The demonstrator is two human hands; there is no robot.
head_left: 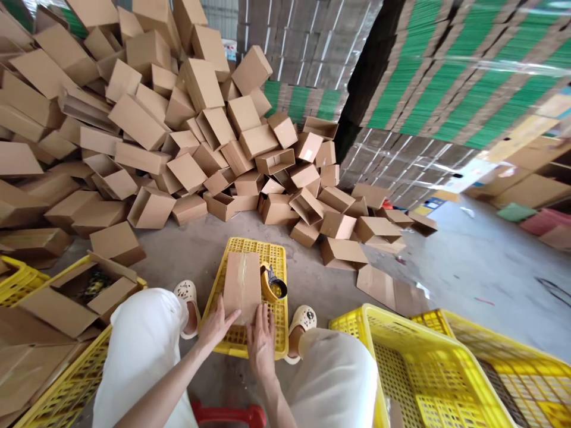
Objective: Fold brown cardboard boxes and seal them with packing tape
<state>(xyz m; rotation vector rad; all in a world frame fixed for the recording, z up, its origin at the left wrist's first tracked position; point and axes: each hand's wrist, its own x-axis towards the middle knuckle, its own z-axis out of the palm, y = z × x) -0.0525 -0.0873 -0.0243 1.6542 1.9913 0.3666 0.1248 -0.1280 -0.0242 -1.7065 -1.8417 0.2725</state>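
Observation:
A taped cardboard box (242, 279) lies on an upturned yellow plastic crate (229, 346) between my knees. At the box's near left corner is my left hand (217, 326), its fingers spread, the thumb reaching over the near edge and the others along the left side. My right hand (261, 336) touches the near right corner with its fingers stretched forward. Clear tape runs down the middle of the box's top. Beside the box, on the right of the crate, rests a yellow and black tape dispenser (273, 284).
A large heap of open cardboard boxes (191, 137) fills the floor ahead and left. Yellow crates (397, 356) stand at my right. Another crate at my left holds an open carton (57, 312). Bundled flat cardboard (428, 77) is stacked behind. A red stool edge (229, 413) shows below.

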